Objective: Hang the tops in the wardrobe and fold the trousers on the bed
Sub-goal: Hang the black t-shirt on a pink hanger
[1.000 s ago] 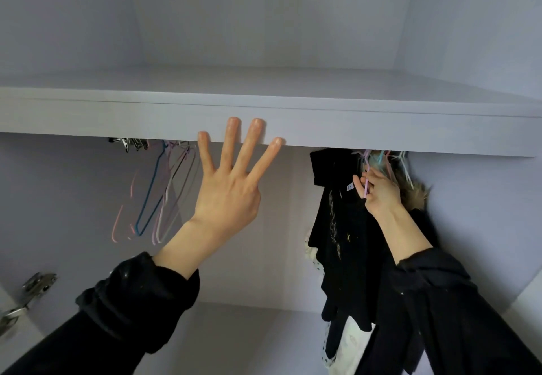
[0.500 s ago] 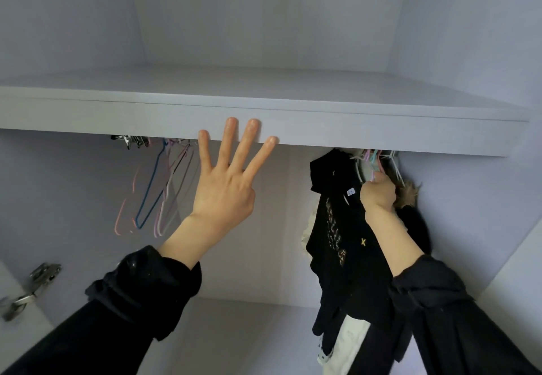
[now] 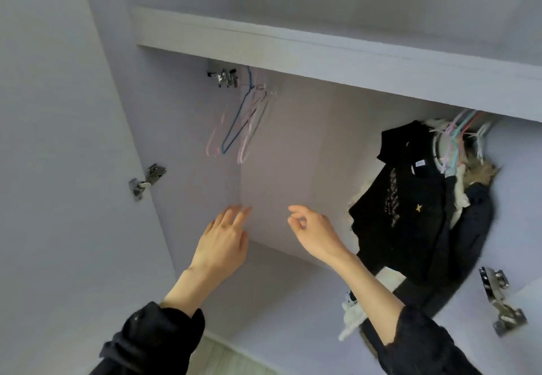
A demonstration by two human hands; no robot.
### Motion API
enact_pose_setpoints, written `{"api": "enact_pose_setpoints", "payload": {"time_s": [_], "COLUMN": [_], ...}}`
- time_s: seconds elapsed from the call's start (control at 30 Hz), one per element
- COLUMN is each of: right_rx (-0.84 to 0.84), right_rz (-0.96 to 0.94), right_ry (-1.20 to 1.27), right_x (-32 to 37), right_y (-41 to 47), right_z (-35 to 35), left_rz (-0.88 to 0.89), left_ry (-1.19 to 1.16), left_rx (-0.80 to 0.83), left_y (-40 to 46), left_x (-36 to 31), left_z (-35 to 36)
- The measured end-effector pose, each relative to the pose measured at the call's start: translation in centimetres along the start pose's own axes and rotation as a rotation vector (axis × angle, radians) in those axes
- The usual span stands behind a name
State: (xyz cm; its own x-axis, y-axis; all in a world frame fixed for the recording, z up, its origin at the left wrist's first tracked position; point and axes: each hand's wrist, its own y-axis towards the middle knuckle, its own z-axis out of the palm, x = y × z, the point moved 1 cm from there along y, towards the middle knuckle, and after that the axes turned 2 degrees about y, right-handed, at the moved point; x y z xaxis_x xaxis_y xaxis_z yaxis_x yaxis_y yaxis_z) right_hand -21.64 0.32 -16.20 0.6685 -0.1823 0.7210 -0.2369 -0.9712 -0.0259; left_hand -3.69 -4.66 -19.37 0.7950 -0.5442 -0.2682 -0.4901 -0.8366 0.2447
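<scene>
- Head view, nearest first: your black sleeves fill the bottom corners and both forearms reach into the wardrobe (image 3: pixel 293 169).
- Your left hand (image 3: pixel 224 242) is low in the middle, fingers loosely extended and close together, holding nothing. A second ago it was raised with fingers spread, up by the shelf edge.
- Your right hand (image 3: pixel 315 232) hangs just beside it, fingers loosely curled, thumb and forefinger nearly meeting, nothing between them. Half a second ago it was up at the hanger hooks on the right; it has come away.
- Behind and right of that hand: the black top (image 3: pixel 410 195) with pale print and a small yellow star hangs clear of both hands among other dark and white garments. Judgement: this top is hung and released.
- Above it, a bunch of pastel hangers (image 3: pixel 457 140) carries those garments under the shelf (image 3: pixel 322 54).
- Far left, well apart from the clothes: bare wire hangers (image 3: pixel 243 122), one blue and several pink, hang free.
- Metal door hinges (image 3: pixel 146 181) show on the left door, another lower right.
- Judgement: with both hands empty, the next garment needs fetching. Bed and trousers are not in view.
</scene>
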Motion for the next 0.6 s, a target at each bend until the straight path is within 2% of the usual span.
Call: {"api": "enact_pose_setpoints", "payload": {"time_s": [0.07,0.23,0.4,0.6], "right_rx": [0.107,0.398,0.641,0.938], "right_rz": [-0.055,-0.249,-0.412,-0.669], "right_ry": [-0.018,-0.072,-0.100,-0.146], "right_x": [1.9,10.2,18.0,27.4], "right_y": [-0.9,-5.6,-13.4,-23.3], "right_z": [3.1,13.7,24.0,37.9], "left_rz": [-0.058,-0.372,-0.715,-1.120], "left_ry": [-0.045,-0.074,-0.082,-0.093], "left_rx": [0.022,-0.033,-0.123,-0.268], "left_y": [-2.3,-14.2,-30.0,-48.1], "left_x": [2.2,10.9,18.6,24.3], "left_z": [-0.3,-3.6,-7.5,-12.2]}}
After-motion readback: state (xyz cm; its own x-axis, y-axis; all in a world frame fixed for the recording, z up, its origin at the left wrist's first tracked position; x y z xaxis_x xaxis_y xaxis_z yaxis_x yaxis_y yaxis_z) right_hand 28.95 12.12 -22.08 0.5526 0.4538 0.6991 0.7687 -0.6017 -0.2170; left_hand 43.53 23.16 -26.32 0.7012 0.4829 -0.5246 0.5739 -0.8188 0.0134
